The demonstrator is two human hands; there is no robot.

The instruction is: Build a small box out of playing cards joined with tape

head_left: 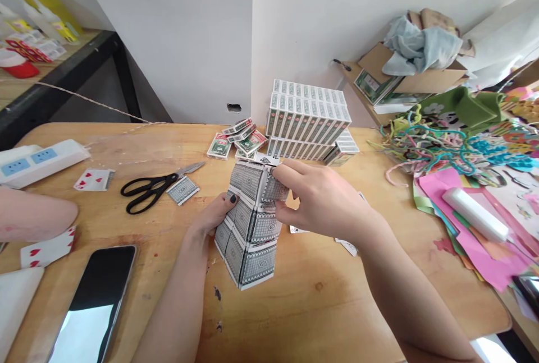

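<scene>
A tall, box-like structure of playing cards (256, 228), patterned backs outward, leans a little above the wooden table (311, 307). My left hand (216, 211) grips its left side, thumb with dark nail polish on the card face. At the upper right corner, my right hand (315, 194) pinches a card (275, 188) of the structure between thumb and fingers. A spade card (266, 159) shows at the top. Loose cards (347, 246) lie on the table behind my right hand, partly hidden by it.
Black-handled scissors (154, 186) lie left beside a cut card (183, 190). Card boxes (309, 119) are stacked at the back, with several loose packs (240, 139) nearby. A phone (95, 301) and another person's arm (36, 214) are at left; coloured paper (463, 211) is at right.
</scene>
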